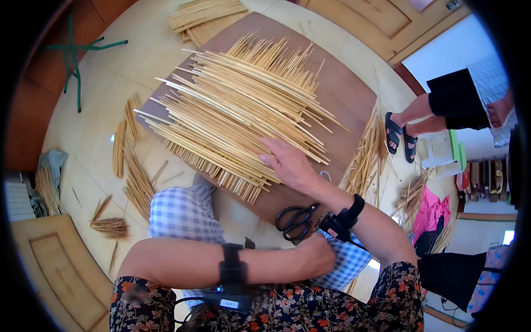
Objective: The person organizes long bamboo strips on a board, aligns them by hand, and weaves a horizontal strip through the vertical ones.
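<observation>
Straw stalks (238, 122), pale yellow and long, lie in crossing layers over a brown board (348, 99) in front of me. My right hand (287, 161) rests at the right end of the nearer layer, its fingers stretched out and touching the stalk ends. My left hand (318, 255) is closed by my lap, at the board's near edge, and its fingertips are turned out of sight. Whatever it may hold is hidden. Black-handled scissors (296, 222) lie between my two hands, handles toward the left. A white string loop (325, 176) sits beside my right wrist.
Loose straw bundles (138, 180) lie on the tiled floor at left, with more straw (368, 149) along the board's right side. Another person in black sandals (394, 133) stands at right. A green metal stand (72, 50) is at far left; a pink bag (431, 213) lies at right.
</observation>
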